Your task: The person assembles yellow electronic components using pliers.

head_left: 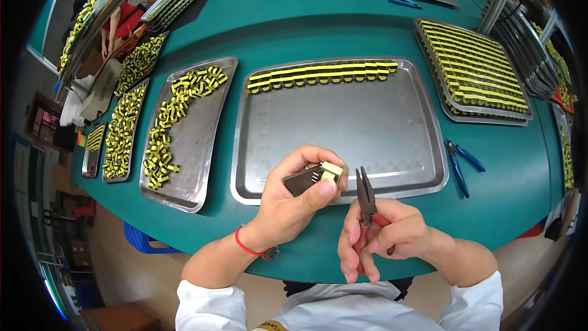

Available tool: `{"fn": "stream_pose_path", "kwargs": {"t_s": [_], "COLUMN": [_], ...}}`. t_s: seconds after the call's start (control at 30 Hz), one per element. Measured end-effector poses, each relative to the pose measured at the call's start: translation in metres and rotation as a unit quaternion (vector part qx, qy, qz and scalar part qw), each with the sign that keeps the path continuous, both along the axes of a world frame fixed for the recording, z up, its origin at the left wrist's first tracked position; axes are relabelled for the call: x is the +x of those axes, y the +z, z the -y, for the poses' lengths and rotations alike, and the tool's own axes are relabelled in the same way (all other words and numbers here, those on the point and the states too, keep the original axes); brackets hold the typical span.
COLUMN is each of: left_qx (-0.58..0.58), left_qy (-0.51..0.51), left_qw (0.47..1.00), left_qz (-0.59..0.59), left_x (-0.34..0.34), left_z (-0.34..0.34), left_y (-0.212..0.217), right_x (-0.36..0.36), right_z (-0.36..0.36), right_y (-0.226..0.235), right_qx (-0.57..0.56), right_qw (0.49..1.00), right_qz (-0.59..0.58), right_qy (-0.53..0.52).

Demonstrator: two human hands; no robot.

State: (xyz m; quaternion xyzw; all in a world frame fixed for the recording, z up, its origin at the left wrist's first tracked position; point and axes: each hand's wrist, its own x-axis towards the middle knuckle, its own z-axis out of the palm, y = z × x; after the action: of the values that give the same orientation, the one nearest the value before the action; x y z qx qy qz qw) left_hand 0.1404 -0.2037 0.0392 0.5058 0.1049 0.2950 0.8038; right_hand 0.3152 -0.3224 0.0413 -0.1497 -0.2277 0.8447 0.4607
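My left hand [285, 205] is closed around a dark flat block [299, 181] with pale slots and a small yellow-and-black transformer [331, 170]. The thumb presses on the transformer's near side. In my right hand [398, 230] are needle-nose pliers [366, 196] with red handles, their jaws slightly apart, pointing up and a little right of the left hand. The tips do not touch the transformer. Both hands are above the near edge of a metal tray [337, 141]. Rows of similar transformers [324, 75] line this tray's far side.
To the left, a second tray [199, 147] holds loose transformers, with more filled trays beyond it. Stacked trays [478, 73] full of rows stand at right. Blue-handled cutters [460, 165] lie on the green table [502, 171]. Another person [125, 21] in red is at upper left.
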Motion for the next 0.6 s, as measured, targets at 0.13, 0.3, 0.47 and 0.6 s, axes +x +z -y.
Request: {"fn": "stream_pose_path", "kwargs": {"t_s": [0.13, 0.3, 0.47, 0.6], "left_qx": [-0.071, -0.079, -0.040, -0.062], "left_qy": [-0.020, -0.035, -0.030, -0.024], "left_qw": [0.997, 0.996, 0.998, 0.998], "left_qz": [0.001, 0.012, 0.030, 0.014], "left_x": [0.001, 0.000, 0.001, 0.002], "left_z": [0.003, 0.000, 0.001, 0.003], "left_y": [0.009, 0.003, 0.001, 0.005], "right_x": [0.001, 0.001, 0.002, 0.000], "right_z": [0.001, 0.001, 0.000, 0.002], "right_y": [-0.002, -0.003, 0.000, -0.001], "right_qx": [0.000, 0.010, 0.007, -0.001], "right_qw": [1.000, 1.000, 1.000, 0.999], "right_qz": [-0.004, -0.006, 0.014, -0.023], "right_qy": [0.010, 0.009, 0.028, 0.031]}}
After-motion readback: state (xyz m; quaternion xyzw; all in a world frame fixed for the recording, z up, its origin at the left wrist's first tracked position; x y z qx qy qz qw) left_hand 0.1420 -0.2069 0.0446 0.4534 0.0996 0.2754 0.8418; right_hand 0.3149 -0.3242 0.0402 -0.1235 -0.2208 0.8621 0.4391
